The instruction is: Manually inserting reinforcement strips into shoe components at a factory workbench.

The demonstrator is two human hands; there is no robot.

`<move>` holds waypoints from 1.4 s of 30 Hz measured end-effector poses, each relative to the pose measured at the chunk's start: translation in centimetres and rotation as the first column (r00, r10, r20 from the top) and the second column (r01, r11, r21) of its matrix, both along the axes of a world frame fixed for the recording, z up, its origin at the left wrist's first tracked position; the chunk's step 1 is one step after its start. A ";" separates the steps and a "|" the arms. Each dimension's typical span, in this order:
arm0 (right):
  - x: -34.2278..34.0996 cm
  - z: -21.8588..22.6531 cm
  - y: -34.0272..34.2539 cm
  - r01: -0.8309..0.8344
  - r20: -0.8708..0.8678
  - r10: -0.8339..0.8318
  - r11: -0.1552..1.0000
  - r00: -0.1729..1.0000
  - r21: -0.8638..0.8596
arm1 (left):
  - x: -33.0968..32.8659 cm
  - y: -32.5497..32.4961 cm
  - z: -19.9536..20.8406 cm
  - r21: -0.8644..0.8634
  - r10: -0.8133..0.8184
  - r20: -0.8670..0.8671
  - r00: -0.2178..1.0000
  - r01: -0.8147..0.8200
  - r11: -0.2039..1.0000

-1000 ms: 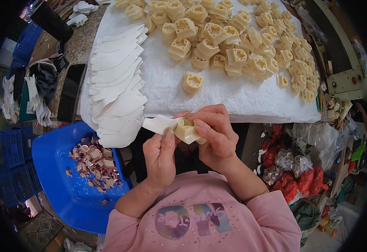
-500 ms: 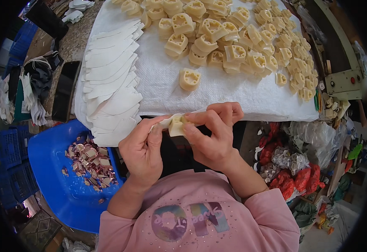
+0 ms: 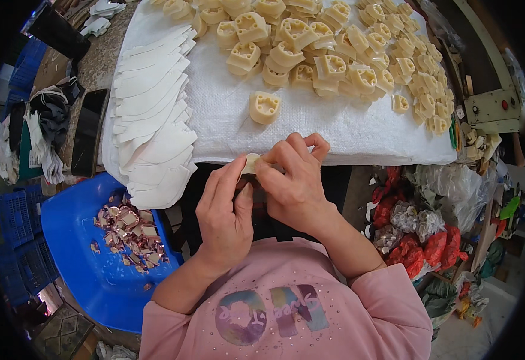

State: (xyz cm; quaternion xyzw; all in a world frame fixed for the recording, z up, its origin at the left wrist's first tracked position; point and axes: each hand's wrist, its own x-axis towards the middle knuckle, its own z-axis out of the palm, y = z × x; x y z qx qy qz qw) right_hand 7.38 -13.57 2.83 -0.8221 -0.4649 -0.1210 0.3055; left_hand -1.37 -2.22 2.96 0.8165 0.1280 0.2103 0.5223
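The left hand [image 3: 223, 216], thumb raised, nears the right hand [image 3: 292, 186], curled into a pinch, forearms [image 3: 353, 246] slanting inward.

Cream pieces [image 3: 331, 75] over at one o'clock, white strips [image 3: 154, 114] at ten, a bright blue tub [image 3: 88, 282] at eight, red bags [image 3: 433, 255] at four, a silver-speckled pink shirt [image 3: 298, 270] at six

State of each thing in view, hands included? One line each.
Bare left hand: fingers against a small cream moulded piece, grip unclear
Bare right hand: fingers curled, pinching that piece
Small cream moulded piece: held, mostly hidden
Lone cream moulded block: resting apart, hollowed face up
Cream moulded block pile: heaped
White curved sheet pieces: overlapping in a row
Blue plastic tub: open, partly filled
Shiny coppery pieces: loose inside
Black rectangular phone: screen dark
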 end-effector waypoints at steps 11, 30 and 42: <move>0.7 -0.6 -1.0 -0.166 -0.274 0.253 0.938 0.928 0.304 | 0.7 1.6 -2.5 -0.277 -0.042 0.312 0.949 0.134 0.951; 1.2 -1.0 -1.0 -0.237 -0.067 0.258 0.946 0.964 0.223 | 1.2 2.5 -2.1 0.314 -0.179 0.424 0.888 0.041 0.948; -2.9 -1.8 -2.1 0.401 -0.873 0.387 0.779 0.297 0.482 | 0.4 2.2 -1.3 0.019 -0.127 0.509 0.852 0.136 0.990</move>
